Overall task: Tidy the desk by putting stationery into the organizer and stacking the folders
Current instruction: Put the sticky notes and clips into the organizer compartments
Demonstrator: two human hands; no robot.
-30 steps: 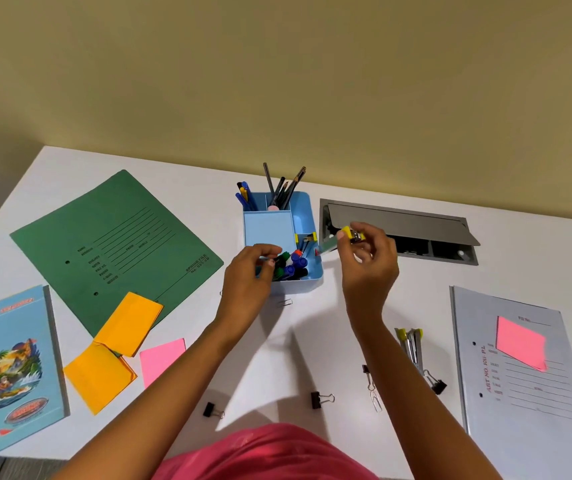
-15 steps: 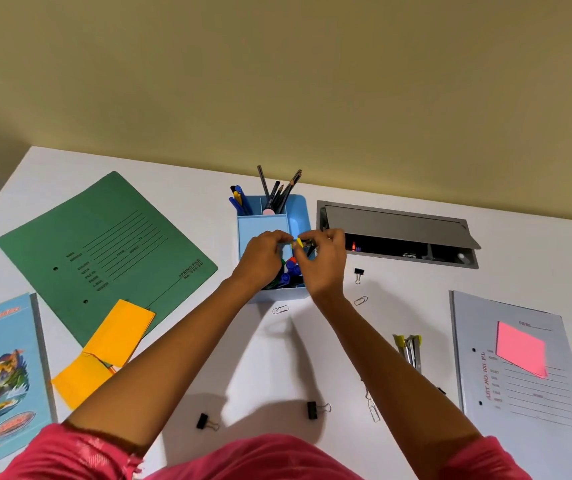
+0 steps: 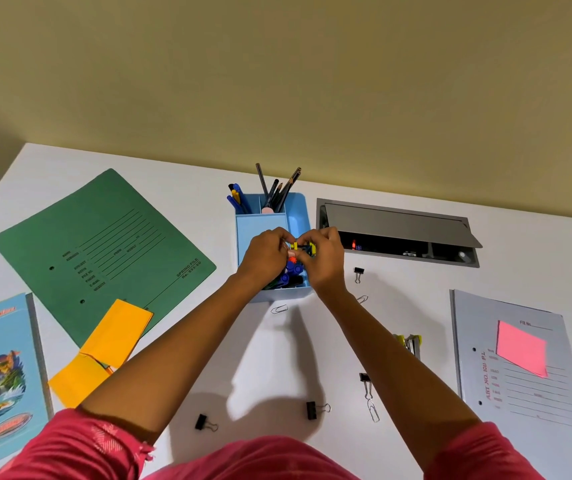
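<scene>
I'm seeing the yellow clip (image 3: 299, 247) hovering over the organizer (image 3: 297, 221), pinched between my left hand (image 3: 266, 258) and right hand (image 3: 324, 259), both grasping it. Green folder (image 3: 104, 244) is lying at 9 o'clock, grey folder (image 3: 520, 368) at 4 o'clock, 2 binder clips (image 3: 312, 409) at 6 o'clock.
</scene>
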